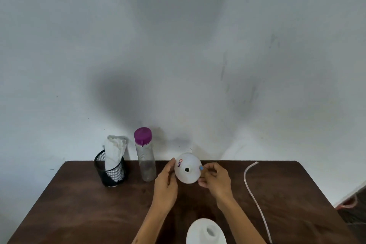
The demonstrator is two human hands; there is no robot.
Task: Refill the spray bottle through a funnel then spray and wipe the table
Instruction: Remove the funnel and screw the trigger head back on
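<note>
A white translucent funnel [187,170] is held above the dark wooden table [79,214], its wide mouth turned toward me so the small spout hole shows. My left hand [166,186] holds its left rim and my right hand [214,179] pinches its right rim. A white spray bottle [206,232] with an uncapped neck stands at the near edge, between my forearms. A clear water bottle [145,156] with a purple cap stands upright at the back. A white cloth [114,151] sticks out of a black mesh cup [111,172] to its left.
A thin pale tube [255,196] lies curved across the right side of the table. A grey-white wall rises straight behind the table's far edge. Something reddish [348,203] shows on the floor past the right edge.
</note>
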